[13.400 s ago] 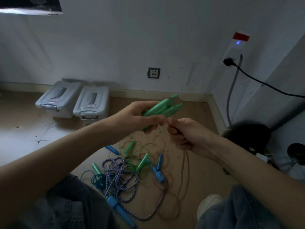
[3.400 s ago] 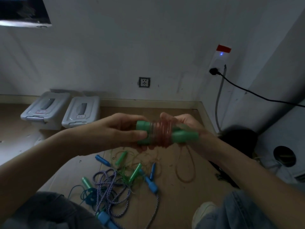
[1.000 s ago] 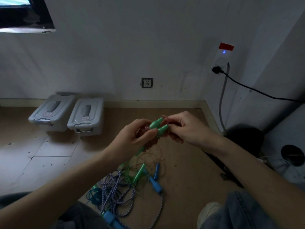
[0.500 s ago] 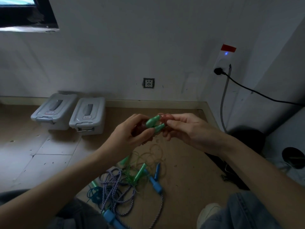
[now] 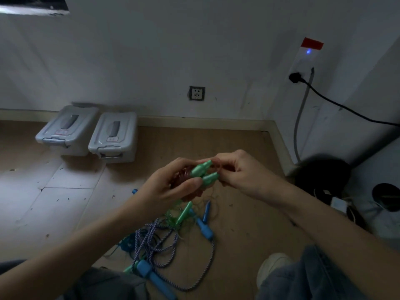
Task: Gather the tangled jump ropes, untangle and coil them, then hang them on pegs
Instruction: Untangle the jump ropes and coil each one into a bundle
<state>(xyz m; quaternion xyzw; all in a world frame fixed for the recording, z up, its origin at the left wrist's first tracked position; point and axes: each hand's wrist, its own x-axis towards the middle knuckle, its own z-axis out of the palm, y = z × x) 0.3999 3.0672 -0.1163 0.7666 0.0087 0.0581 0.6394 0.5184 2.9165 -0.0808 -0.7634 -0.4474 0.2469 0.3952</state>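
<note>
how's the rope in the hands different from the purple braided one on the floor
The rope in the hands has a thin reddish cord; the purple braided rope is thicker and purple-and-white twisted. The held one is wound tight around its paired green handles, gripped by the left hand and right hand; the braided one sprawls loose on the floor among other ropes, with blue handles. Both are handled jump ropes.

Left hand (image 5: 168,187) and right hand (image 5: 240,174) meet above the wooden floor (image 5: 238,148), holding paired green plastic handles (image 5: 204,173) between them. Below lies a tangle of jump ropes (image 5: 164,237). Two grey lidded plastic bins (image 5: 91,133) sit against the floor's far edge, left.
</note>
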